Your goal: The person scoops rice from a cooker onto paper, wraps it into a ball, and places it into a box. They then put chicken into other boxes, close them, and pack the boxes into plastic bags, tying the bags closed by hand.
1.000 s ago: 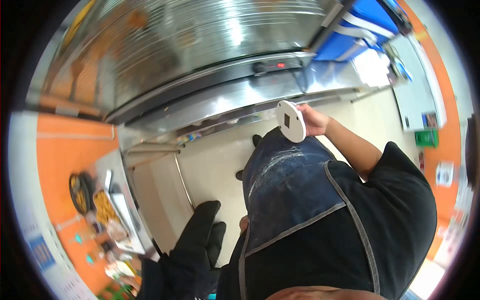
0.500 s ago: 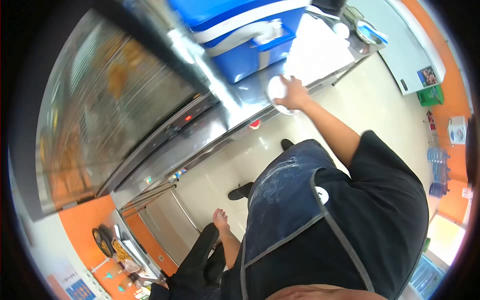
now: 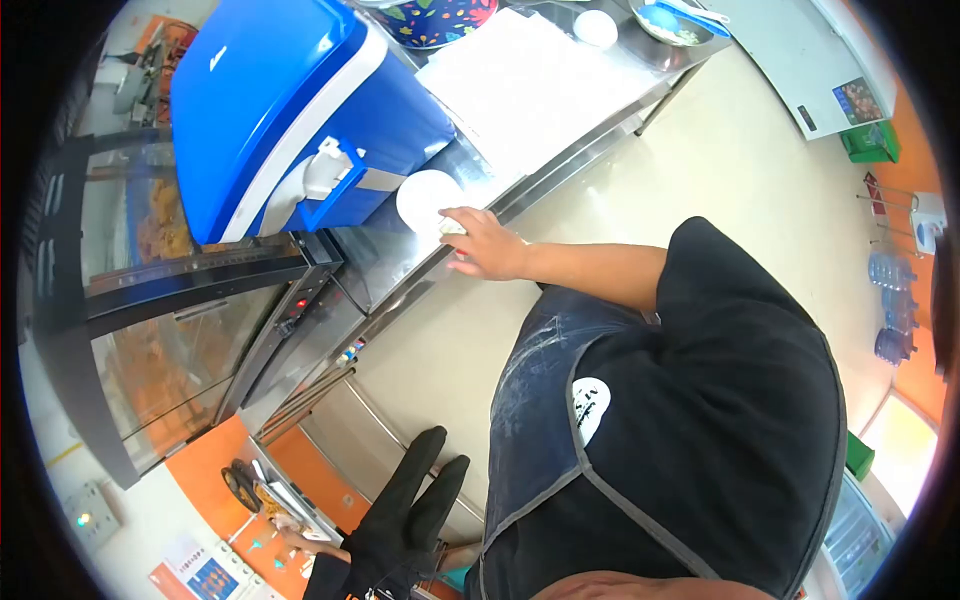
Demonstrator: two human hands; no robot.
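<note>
My right hand [image 3: 485, 243] reaches out over the edge of the steel counter [image 3: 385, 255], with its fingers curled at the near rim of a white round dish [image 3: 428, 198]. A small pale patch shows between the fingertips and I cannot make it out. The dish is at the foot of a large blue cooler box [image 3: 300, 120] with a white band and latch. White sheets [image 3: 530, 90] lie on the counter beyond the hand. My left hand is out of view.
A glass display case [image 3: 180, 340] stands left of the cooler. Behind the sheets are a patterned pot [image 3: 425, 22], a white round object [image 3: 596, 29] and a bowl [image 3: 670, 32] with blue-handled utensils. Another person's dark-clad legs [image 3: 410, 500] show at the lower left.
My right hand and the white dish have moved left along the counter, closer to the cooler. My left hand has gone out of view. The whole view has shifted.
</note>
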